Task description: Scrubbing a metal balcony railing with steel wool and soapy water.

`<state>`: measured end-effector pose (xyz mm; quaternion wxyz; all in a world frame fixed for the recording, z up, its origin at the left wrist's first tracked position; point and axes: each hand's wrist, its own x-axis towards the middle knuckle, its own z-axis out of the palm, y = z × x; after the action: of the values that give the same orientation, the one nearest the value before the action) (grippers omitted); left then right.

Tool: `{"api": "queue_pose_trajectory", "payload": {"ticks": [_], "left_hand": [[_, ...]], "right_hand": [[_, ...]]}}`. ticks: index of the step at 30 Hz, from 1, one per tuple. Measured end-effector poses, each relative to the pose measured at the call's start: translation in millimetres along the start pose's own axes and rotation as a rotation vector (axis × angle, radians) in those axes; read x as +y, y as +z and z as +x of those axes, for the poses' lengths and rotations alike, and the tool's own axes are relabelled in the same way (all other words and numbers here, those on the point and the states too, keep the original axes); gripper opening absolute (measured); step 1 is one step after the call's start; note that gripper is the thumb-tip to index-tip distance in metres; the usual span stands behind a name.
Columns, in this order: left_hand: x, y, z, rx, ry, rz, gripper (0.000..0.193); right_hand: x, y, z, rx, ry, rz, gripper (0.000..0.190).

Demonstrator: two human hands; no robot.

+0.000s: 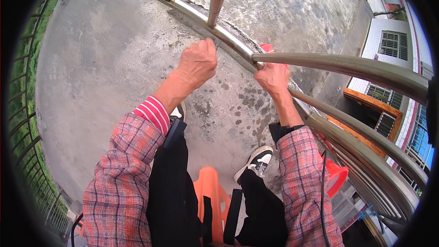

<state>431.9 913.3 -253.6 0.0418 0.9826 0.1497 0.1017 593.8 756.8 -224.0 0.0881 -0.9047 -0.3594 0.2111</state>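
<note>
My left hand (pixel 199 62) is closed in a fist above the concrete floor, just short of the bottom rail (pixel 231 39) of a stainless steel railing. A small dark patch shows at its fingertips; I cannot tell whether it is something held. My right hand (pixel 274 77) is curled at the rail, beside the foot of a steel post (pixel 329 60). Its fingers are partly hidden behind the metal. Just beyond them a red object (pixel 267 48) shows, and whether the hand touches it is unclear.
An orange plastic stool (pixel 208 185) stands between my legs. Beyond the railing on the right is a red plastic container (pixel 335 178). Steel bars (pixel 363 137) run close along my right arm. A dark fence (pixel 25 109) with greenery borders the left. A cable (pixel 323 199) hangs by my right sleeve.
</note>
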Motion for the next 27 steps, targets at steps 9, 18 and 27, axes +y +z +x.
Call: {"api": "queue_pose_trajectory", "payload": {"ticks": [9,18,27], "left_hand": [[4,-21,33,0.191,-0.015,-0.104,0.041],[-9,-7,3,-0.048,-0.031,-0.131,0.039],[-80,-27,51,0.113,-0.244,-0.857,0.034]], "right_hand": [[-8,-2,2,-0.004,0.012,-0.026,0.051],[-1,-5,-1,-0.011,0.051,0.000,0.049],[-11,0,0,0.001,0.020,0.030,0.035]]}}
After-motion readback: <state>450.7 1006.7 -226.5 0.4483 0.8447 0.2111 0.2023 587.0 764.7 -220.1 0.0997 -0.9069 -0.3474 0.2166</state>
